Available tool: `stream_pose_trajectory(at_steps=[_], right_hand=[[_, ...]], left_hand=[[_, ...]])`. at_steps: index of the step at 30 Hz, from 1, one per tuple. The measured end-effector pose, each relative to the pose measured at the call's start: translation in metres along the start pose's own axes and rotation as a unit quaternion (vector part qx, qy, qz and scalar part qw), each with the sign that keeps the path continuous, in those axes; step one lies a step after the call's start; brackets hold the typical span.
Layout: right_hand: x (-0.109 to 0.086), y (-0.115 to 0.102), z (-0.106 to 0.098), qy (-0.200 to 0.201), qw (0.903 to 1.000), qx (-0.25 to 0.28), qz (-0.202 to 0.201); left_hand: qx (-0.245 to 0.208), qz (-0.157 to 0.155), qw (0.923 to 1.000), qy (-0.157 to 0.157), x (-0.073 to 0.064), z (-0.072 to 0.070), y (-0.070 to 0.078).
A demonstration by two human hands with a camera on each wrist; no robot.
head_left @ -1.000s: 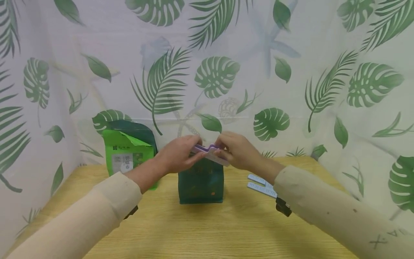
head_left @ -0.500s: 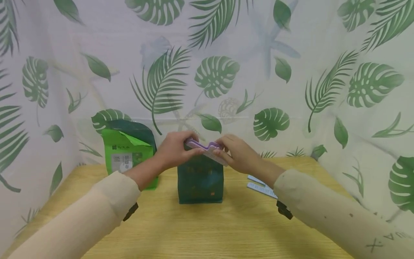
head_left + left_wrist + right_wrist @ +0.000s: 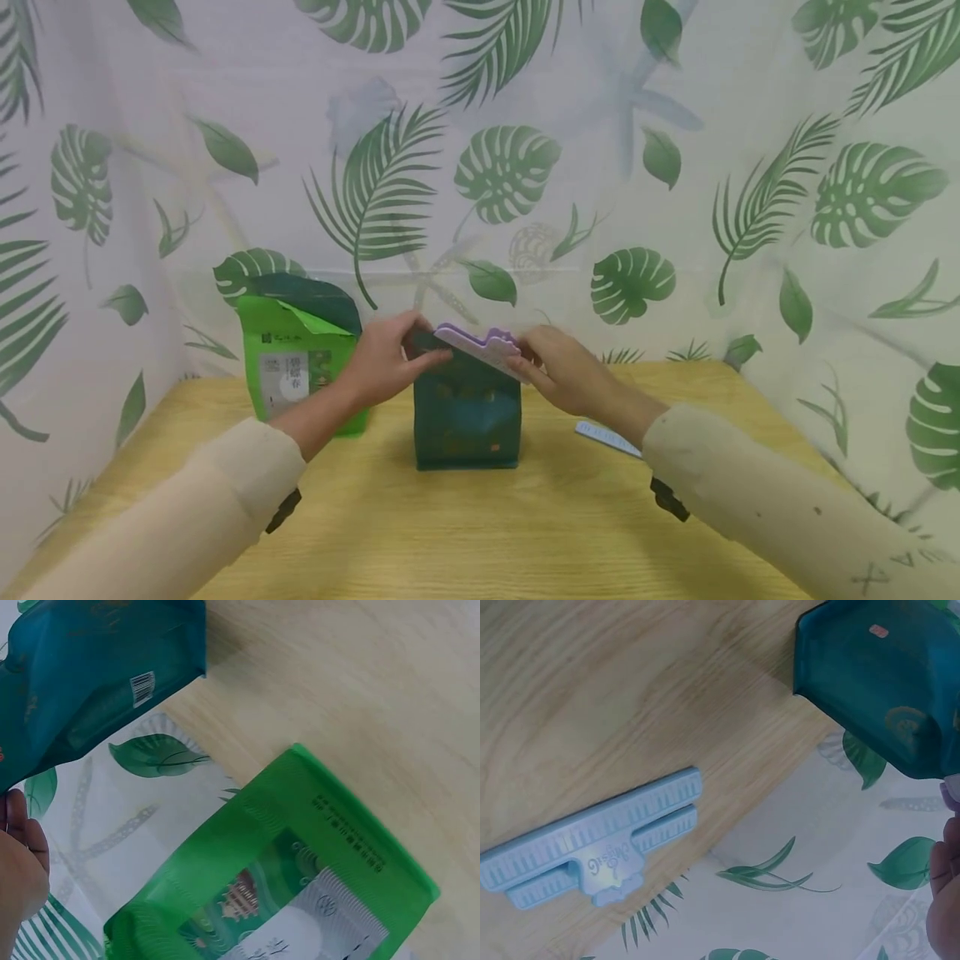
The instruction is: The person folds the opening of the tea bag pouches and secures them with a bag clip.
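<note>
Right hand [image 3: 564,371], purple clip [image 3: 478,347] in grasp

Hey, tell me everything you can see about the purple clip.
The purple clip is a long, narrow bar, apparently plastic, with a wavy-edged tab rising from its upper side. It slants across the top of the dark green bag, its left end higher in the head view. The right hand grips its right end; the left hand pinches the bag's corner beside its left end. Whether it is fully closed can't be told. Only a sliver shows in the right wrist view.
</note>
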State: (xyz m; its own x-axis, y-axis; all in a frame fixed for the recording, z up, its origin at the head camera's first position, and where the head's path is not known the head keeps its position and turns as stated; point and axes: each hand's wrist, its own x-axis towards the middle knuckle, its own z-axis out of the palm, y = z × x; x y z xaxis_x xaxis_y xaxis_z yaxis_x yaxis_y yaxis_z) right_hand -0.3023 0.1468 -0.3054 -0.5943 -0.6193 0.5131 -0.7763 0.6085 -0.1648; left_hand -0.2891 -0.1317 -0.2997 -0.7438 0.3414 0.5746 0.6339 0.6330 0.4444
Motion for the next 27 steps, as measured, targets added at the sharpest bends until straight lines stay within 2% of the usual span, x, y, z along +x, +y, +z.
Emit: stream_pose_trajectory(at_steps=[6, 9, 14, 17, 23, 27], right_hand=[[-0.011, 0.004, 0.009, -0.032, 0.9984, 0.014, 0.044], [-0.017, 0.007, 0.016, -0.038, 0.9978, 0.020, 0.051], [-0.026, 0.012, 0.028, -0.015, 0.9982, 0.024, 0.052], [-0.034, 0.014, 0.035, 0.000, 0.9973, 0.029, 0.068], [-0.049, 0.013, 0.054, 0.006, 0.9936, 0.041, 0.105], [-0.057, 0.010, 0.063, 0.017, 0.9931, 0.033, 0.111]], left_hand=[[-0.005, -0.022, 0.9997, -0.008, -0.014, 0.009, -0.011], [-0.006, -0.039, 0.9992, -0.010, -0.021, 0.013, -0.014], [-0.023, -0.068, 0.9974, 0.000, -0.032, 0.022, -0.020], [-0.042, -0.082, 0.9957, 0.013, -0.039, 0.028, -0.024], [-0.098, -0.129, 0.9861, 0.035, -0.057, 0.042, -0.030], [-0.119, -0.160, 0.9795, 0.026, -0.067, 0.051, -0.032]])
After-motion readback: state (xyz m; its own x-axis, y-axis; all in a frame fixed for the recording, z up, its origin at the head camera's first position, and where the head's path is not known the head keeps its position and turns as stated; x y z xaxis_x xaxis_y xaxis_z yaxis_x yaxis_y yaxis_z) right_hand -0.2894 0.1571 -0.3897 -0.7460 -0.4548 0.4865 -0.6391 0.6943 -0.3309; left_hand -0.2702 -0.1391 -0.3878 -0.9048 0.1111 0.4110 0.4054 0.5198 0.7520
